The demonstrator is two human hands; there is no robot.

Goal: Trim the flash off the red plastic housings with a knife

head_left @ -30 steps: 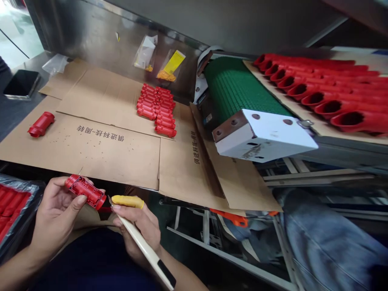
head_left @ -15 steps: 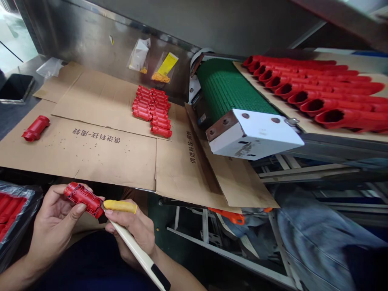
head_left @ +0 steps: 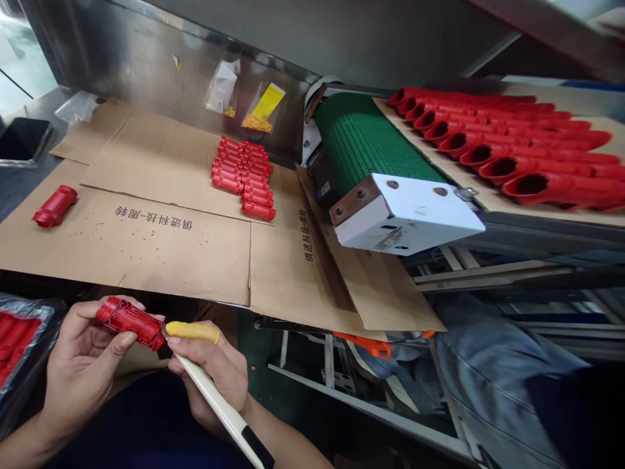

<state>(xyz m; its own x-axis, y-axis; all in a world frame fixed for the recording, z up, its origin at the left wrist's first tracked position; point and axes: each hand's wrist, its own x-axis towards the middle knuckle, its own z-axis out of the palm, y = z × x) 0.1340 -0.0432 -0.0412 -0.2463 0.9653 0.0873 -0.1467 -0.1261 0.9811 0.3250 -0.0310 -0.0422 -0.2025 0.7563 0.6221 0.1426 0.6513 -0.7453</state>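
My left hand [head_left: 85, 361] is closed around a red plastic part [head_left: 131, 322], which is tilted down to the right below the table's front edge. In my right hand [head_left: 215, 368], with a yellow cover on one finger, is a long white-handled knife [head_left: 209, 397] with a black end. Its tip is at the right end of the part. A single red piece [head_left: 55, 206] lies on the cardboard at the left. Several similar red pieces [head_left: 243, 174] stand grouped in rows further back.
A green conveyor belt [head_left: 375, 140] runs at the right, beside a board with several red tubes [head_left: 537, 185]. A phone [head_left: 23, 140] lies far left, above a lined bin [head_left: 51, 319] of red parts. Another person's jeans [head_left: 488, 365] show lower right.
My left hand and the red part have moved slightly left, and the part has turned a little. The knife tip is now nearer the part's end edge. The whole view has shifted slightly.
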